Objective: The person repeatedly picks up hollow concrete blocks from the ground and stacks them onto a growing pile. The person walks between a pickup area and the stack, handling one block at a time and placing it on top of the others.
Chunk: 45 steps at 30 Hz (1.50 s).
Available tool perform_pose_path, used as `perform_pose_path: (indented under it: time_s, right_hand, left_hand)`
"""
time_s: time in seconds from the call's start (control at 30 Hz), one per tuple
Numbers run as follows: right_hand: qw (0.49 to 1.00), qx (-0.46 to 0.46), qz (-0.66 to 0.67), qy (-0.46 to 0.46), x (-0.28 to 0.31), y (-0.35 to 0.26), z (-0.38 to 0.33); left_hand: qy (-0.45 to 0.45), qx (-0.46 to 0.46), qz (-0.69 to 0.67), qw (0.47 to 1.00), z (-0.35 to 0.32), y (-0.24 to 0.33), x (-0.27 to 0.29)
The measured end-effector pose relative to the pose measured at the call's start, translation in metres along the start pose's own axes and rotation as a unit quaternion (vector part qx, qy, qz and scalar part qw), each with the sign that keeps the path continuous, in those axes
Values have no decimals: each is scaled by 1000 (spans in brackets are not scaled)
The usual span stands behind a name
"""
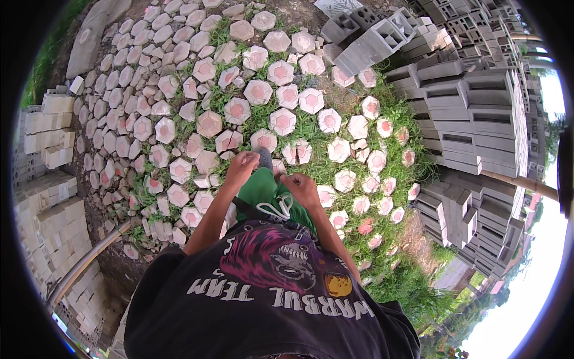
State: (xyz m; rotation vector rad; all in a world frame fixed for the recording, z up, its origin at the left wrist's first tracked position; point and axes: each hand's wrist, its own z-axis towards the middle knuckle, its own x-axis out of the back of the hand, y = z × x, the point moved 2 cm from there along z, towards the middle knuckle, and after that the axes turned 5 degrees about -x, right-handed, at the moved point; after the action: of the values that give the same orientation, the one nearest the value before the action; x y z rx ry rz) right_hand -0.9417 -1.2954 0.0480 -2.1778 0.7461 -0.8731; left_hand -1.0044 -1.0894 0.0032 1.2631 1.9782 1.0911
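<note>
The left hand (243, 164) and right hand (299, 186) curl loosely near green shorts (258, 188); grip unclear. Hexagonal pavers (282, 121) lie below.

Hexagonal pavers (258, 91) at upper centre look like rough, matt concrete, as do hollow blocks (369, 49) at upper right; shorts (257, 190) and shirt (269, 326), lower centre, are matt cloth.

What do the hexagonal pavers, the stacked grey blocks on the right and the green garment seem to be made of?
Hexagonal pavers: probably cast concrete, matte and rough, given some broken edges and grainy-looking faces.
Stacked grey blocks: likely bare concrete, dull, with moulded-looking recesses.
Green garment: fabric, fairly matte, judging by its soft folds; fibre unclear.
</note>
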Motion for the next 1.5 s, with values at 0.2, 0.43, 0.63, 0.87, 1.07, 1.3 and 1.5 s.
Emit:
perform_pose_path:
  time_s: [0.2,0.43,0.63,0.87,1.07,1.3,1.5]
  right_hand:
    - [995,-17,-63,-73,23,-22,83]
    - [991,78,-39,-107,76,-85,224]
    - [984,109,-9,-137,135,-161,325]
    - [974,76,-51,-208,151,-206,404]
    - [956,71,-103,-267,137,-264,465]
    - [949,71,-172,-254,100,-361,599]
    - [947,93,-193,-239,53,-491,682]
  left_hand:
    - [36,-27,-26,999,68,11,1]
    - [86,-111,109,984,162,85,-32]
    - [138,-85,123,979,231,168,-62]
    - [188,-62,155,968,284,215,-58]
    - [211,-19,110,971,347,237,-28]
    - [235,-47,42,970,479,295,49]
    - [327,-30,7,944,542,368,151]
